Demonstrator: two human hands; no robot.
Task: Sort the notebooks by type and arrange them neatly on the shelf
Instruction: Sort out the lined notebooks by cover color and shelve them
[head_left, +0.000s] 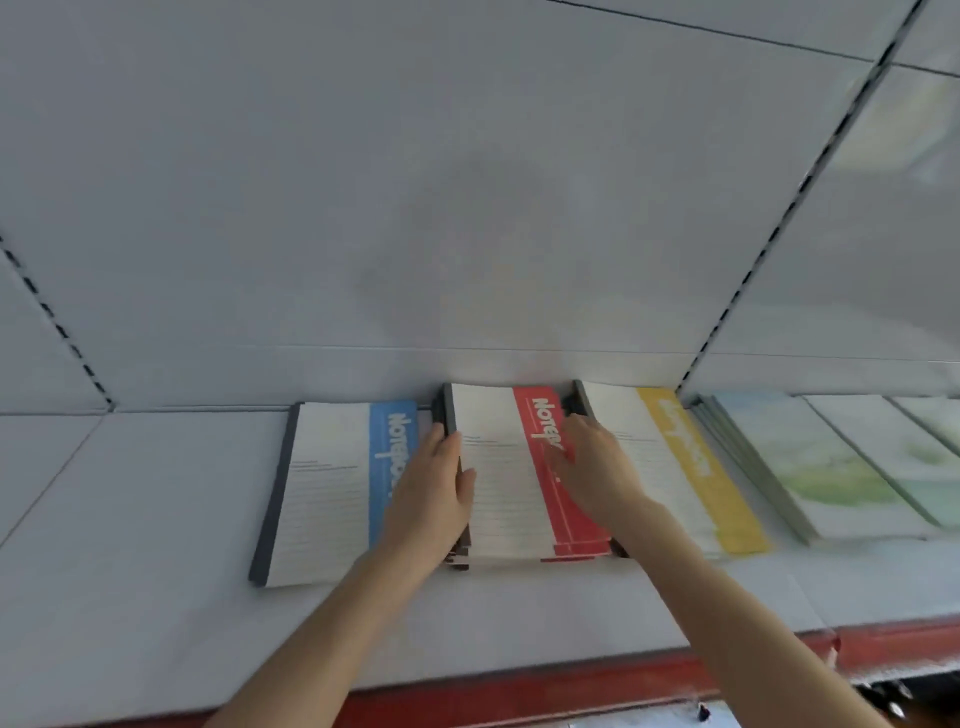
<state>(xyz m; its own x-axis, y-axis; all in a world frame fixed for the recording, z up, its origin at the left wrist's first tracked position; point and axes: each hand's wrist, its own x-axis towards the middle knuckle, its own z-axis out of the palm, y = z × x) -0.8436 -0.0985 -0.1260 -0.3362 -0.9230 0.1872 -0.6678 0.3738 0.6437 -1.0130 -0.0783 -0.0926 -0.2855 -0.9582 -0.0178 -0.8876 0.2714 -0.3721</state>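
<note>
view: head, looking forward and down onto a shelf
shelf (130, 571): white and flat, carries every notebook in sight
strip (519, 691): red, runs along the shelf's near edge
back panel (415, 208): white and plain, rises behind the shelf, with a slotted upright at each side
red stack (506, 483): lies flat at mid-shelf between the blue stack and the yellow stack, far end close to the back panel; top cover white with a red band and white lettering on its right side; lower copies poke out unevenly at the near end
blue stack (327, 493): just left of the red stack, flat, dark spine on the left, blue band on the right partly covered by the left grip
yellow stack (680, 467): just right of the red stack, flat, yellow band along its right side, near left corner hidden behind the right forearm
green notebooks (821, 467): farther right, pale green covers overlapping one another, blurred
left grip (434, 499): bare hand at the red stack's left edge, thumb on the top cover, fingers down along the side, holding that edge
right grip (592, 467): bare hand laid on the red band, fingers reaching toward the far right corner; too blurred to tell whether hooked round the edge or only pressing
forearms: bare, come up from the bottom of the view across the strip
</note>
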